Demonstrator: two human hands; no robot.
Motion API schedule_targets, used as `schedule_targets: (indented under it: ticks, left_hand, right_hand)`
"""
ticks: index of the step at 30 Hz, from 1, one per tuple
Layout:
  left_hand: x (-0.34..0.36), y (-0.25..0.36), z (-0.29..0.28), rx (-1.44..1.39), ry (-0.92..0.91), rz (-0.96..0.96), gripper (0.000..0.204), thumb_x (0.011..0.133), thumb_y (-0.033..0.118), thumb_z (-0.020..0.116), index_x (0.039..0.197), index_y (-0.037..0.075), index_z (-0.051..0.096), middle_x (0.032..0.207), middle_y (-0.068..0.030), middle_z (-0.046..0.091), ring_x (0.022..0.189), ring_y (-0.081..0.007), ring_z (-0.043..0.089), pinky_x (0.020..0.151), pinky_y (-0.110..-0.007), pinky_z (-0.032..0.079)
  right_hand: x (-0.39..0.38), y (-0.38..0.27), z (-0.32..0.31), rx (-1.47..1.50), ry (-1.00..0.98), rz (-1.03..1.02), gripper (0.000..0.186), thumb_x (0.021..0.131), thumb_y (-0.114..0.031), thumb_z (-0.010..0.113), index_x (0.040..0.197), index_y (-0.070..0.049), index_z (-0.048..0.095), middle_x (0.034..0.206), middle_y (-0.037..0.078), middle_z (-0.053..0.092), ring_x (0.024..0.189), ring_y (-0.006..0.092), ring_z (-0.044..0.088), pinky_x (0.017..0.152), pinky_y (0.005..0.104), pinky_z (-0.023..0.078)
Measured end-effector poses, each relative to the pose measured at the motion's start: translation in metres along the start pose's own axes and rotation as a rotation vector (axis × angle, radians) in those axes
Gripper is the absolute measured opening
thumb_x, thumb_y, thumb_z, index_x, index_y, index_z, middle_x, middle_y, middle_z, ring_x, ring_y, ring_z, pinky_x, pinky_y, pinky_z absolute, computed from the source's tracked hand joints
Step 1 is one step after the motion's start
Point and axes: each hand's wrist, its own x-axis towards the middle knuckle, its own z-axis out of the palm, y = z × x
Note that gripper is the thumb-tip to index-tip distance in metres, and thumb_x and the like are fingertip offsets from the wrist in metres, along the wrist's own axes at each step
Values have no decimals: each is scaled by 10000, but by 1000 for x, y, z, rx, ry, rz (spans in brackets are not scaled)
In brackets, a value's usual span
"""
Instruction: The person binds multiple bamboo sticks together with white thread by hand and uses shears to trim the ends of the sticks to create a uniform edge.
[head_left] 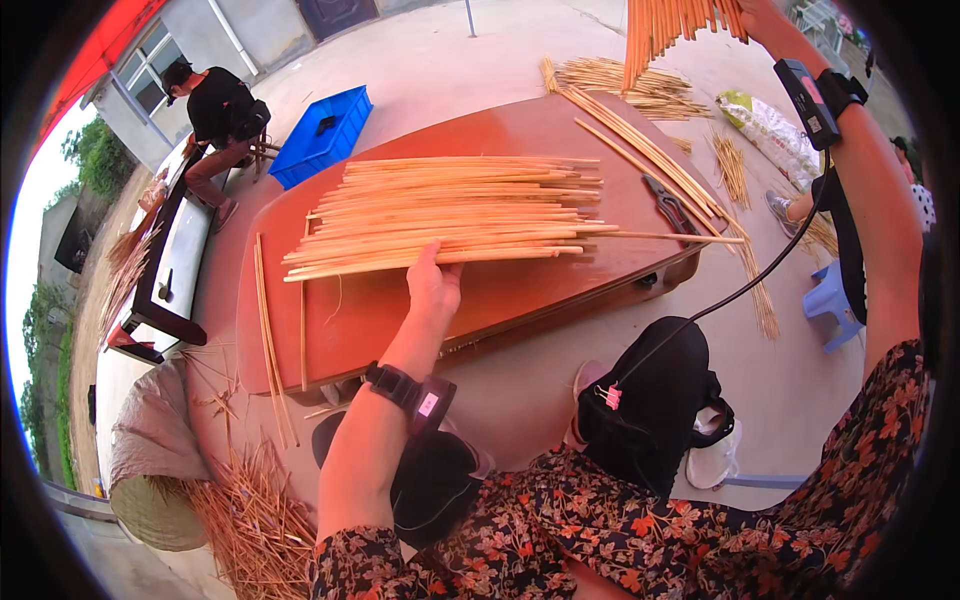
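Across the middle of the reddish-brown table, a broad row of sticks lies side by side, ends uneven at the right. The left hand is at its near edge, thumb over the outermost sticks and the other fingers bent close beneath, pinching that edge. Up at the top right, the right hand is closed at the side of a bunch of raised sticks hanging in the air; its fingers are partly cut off by the picture's edge. One long stick juts from the row past the table's right side, near a dark-handled tool. More loose sticks slant along the table's far right, and a few thin sticks hang over its left end. Beyond stands a blue crate, with another person seated near it.
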Motion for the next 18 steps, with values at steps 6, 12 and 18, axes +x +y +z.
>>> schedule_targets:
  ticks: [6, 12, 18]
  left_hand:
    - [5, 105, 35, 10, -253, 232, 253, 890, 146, 610, 1123, 52, 583, 1035, -63, 649, 981, -190, 626, 829, -334, 523]
    - [-6, 257, 52, 155, -467, 397, 254, 911, 149, 550, 1103, -17, 557, 1072, -121, 639, 1022, -253, 625, 953, -394, 508]
    - [6, 339, 48, 168, -394, 592, 194, 887, 116, 598, 1043, 3, 578, 1067, -128, 637, 1016, -254, 625, 955, -387, 524]
  right_hand:
    - [17, -2, 68, 183, -156, -22, 217, 824, -68, 704, 972, 70, 627, 810, 149, 654, 722, 282, 671, 633, 453, 587]
    - [25, 24, 123, 357, -181, 16, 214, 810, -64, 712, 949, 74, 627, 804, 148, 650, 697, 285, 664, 624, 473, 589]
    - [0, 61, 171, 426, -321, 20, 279, 795, -70, 719, 976, 125, 634, 841, 174, 673, 715, 283, 678, 622, 454, 591]
